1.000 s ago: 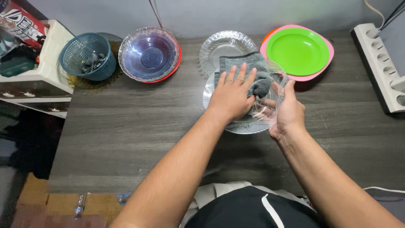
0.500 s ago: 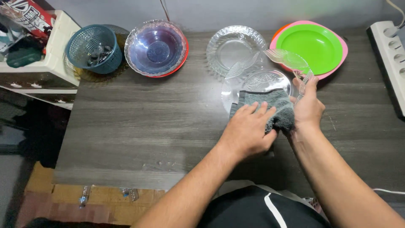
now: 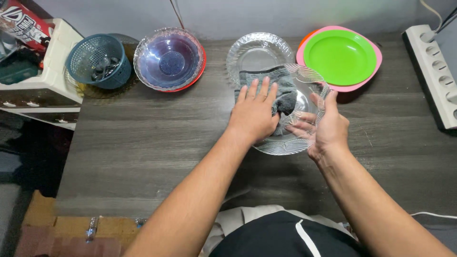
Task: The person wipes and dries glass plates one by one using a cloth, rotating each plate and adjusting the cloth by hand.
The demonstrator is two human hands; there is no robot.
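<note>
- On the dark wooden table (image 3: 143, 157), near its back edge, a clear glass plate (image 3: 285, 143) sits tilted under both hands.
- Left hand (image 3: 254, 114) lies flat, fingers spread, pressing a grey cloth (image 3: 285, 90) against the plate.
- Right hand (image 3: 326, 128) grips the plate's right rim, fingers curled around its edge.
- Behind stand a second clear plate (image 3: 252, 50), a green plate (image 3: 340, 57) on a pink one, a purple-tinted bowl (image 3: 169, 59) and a teal basket (image 3: 97, 59).

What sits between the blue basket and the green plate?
In the head view, a clear bowl on a red plate, then a clear glass plate, stand between the basket and the green plate.
</note>
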